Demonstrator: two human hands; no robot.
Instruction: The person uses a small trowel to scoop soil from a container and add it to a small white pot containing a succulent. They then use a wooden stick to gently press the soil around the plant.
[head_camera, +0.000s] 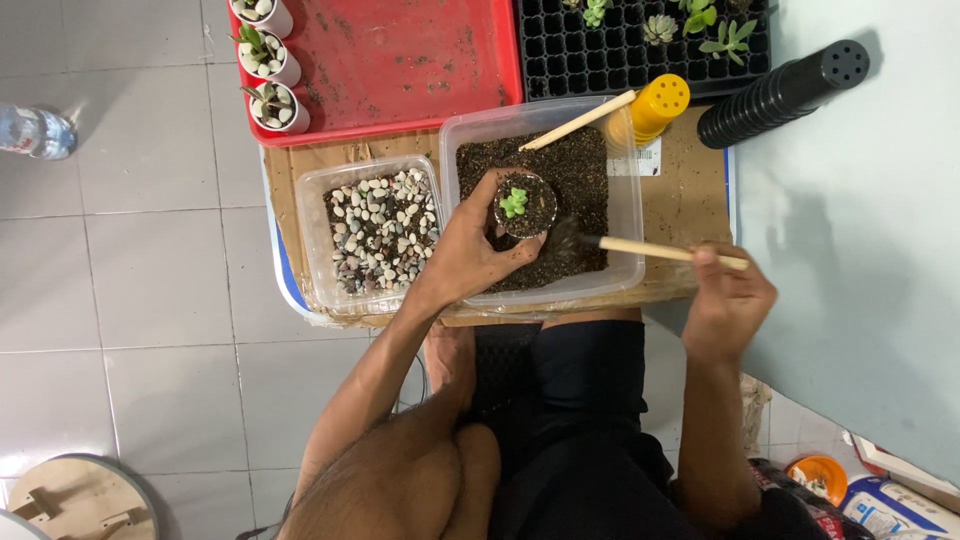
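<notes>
Pot (525, 206) in left hand (470, 250); three potted cups (265, 60) on tray (400, 70).

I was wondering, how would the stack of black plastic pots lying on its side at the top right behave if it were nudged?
The stack of black plastic pots is round and lies on its side, so it would probably roll. It rests partly on the brown cardboard sheet, whose edge might check it. Thin nested plastic likely makes it light, and the pots may slide apart.

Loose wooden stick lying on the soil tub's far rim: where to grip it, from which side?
Grip the wooden stick at its upper-right end, coming from above near the yellow pots. That end rests raised on the soil tub rim, with free space beneath; the lower end lies on the soil.
</notes>
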